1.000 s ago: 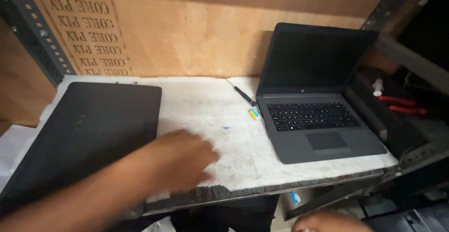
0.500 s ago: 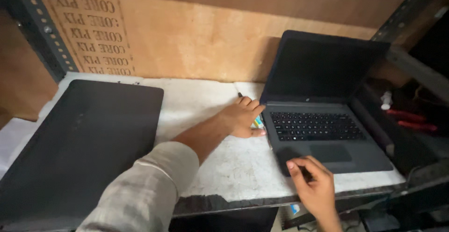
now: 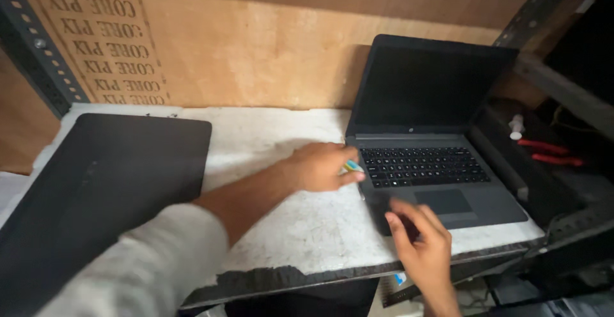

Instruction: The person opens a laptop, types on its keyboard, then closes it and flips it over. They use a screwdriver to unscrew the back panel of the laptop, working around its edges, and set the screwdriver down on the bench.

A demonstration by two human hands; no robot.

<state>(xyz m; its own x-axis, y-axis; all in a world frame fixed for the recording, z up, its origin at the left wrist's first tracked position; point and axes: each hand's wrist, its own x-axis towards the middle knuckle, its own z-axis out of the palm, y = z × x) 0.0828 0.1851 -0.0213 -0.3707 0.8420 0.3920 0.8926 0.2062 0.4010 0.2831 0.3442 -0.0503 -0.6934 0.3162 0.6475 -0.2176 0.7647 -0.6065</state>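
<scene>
From the head view I see a worn white shelf top (image 3: pixel 288 227) backed by plywood, a closed dark laptop (image 3: pixel 109 189) at nine o'clock. My left hand (image 3: pixel 320 167) pinches a small yellow-green piece (image 3: pixel 353 166) touching the open laptop (image 3: pixel 441 176) at its left edge. My right hand (image 3: pixel 419 243), fingers loosely spread and holding nothing, rests at its front-left corner, six o'clock of the keyboard.

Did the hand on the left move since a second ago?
Yes. The left hand has moved rightward across the white worktop, away from the closed black laptop to the open grey laptop, pinching a small yellow-green thing.
</scene>
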